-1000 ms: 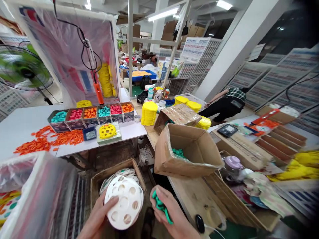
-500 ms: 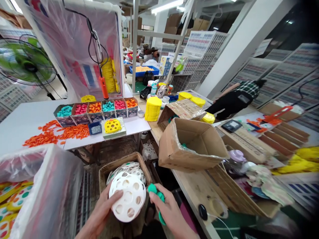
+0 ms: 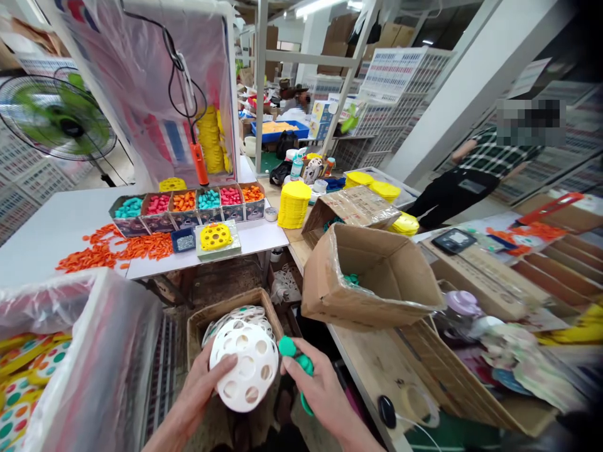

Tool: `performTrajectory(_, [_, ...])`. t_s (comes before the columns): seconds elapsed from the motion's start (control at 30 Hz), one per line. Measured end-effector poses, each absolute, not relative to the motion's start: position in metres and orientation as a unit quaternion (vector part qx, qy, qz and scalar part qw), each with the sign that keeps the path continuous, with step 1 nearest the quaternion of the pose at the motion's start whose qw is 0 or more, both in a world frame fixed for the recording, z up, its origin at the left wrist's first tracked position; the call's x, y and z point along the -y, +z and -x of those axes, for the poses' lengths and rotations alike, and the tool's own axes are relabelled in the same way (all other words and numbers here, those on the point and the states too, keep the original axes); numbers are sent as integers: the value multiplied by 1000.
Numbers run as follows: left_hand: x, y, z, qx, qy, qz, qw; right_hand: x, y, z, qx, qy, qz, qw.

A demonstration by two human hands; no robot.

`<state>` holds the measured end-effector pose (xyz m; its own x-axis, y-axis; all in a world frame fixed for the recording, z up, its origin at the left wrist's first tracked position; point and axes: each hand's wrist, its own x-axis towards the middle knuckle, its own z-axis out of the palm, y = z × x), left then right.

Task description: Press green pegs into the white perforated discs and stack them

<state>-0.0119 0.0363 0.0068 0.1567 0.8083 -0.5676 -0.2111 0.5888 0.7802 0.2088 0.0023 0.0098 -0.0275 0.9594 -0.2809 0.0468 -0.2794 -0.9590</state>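
The left grip (image 3: 203, 380) is clamped on a white holed disc (image 3: 247, 367), thumb across its upper face; the right grip (image 3: 323, 384), just beside the disc's right edge, is closed around several green pieces (image 3: 287, 346) (one round piece sits up at the fingertips, another pokes out below the palm); behind the disc is a cardboard box (image 3: 194, 339) holding more white discs (image 3: 259, 317); to the left stands a plastic-wrapped bin (image 3: 117, 351) with yellow dotted parts (image 3: 47, 370) inside; to the right, a wooden surface (image 3: 360, 364) bears a small black device (image 3: 387, 411) on a pale cable, with an open carton (image 3: 325, 298) of similar green pieces farther along; beyond, a white surface (image 3: 42, 220) carries loose orange pieces (image 3: 146, 246), a yellow holed part (image 3: 215, 236) on a block and a row of six compartments (image 3: 186, 221) filled with turquoise, pink and orange pieces; a yellow stack (image 3: 294, 207) rises to their right; an orange tool (image 3: 198, 164) hangs above them; farther off, a green-bladed fan (image 3: 73, 129) stands at left, a person in a checked shirt (image 3: 492, 162) at right
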Motion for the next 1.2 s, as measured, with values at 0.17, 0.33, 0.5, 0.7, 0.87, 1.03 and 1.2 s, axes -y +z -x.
performTrajectory(0.17, [-37, 1, 8, -536, 350, -285, 714, -3, 3, -209, 378, 585, 579, 425])
performTrajectory(0.33, [-37, 3, 4, -533, 347, -293, 714, 1, 4, -214, 415, 594, 556, 408])
performTrajectory(0.5, [-37, 11, -2, -527, 364, -304, 705, 6, 12, -221, 497, 598, 523, 350])
performTrajectory(0.7, [-37, 8, -3, -516, 369, -327, 700, -1, 35, -220, 603, 574, 496, 247])
performTrajectory(0.87, [-36, 6, 1, -499, 356, -346, 711, -11, 46, -215, 653, 558, 477, 187])
performTrajectory(1.03, [-37, 6, 1, -505, 347, -369, 699, -14, 44, -211, 683, 487, 513, 182])
performTrajectory(1.2, [-36, 6, 1, -508, 341, -402, 682, -12, 45, -209, 694, 468, 519, 172])
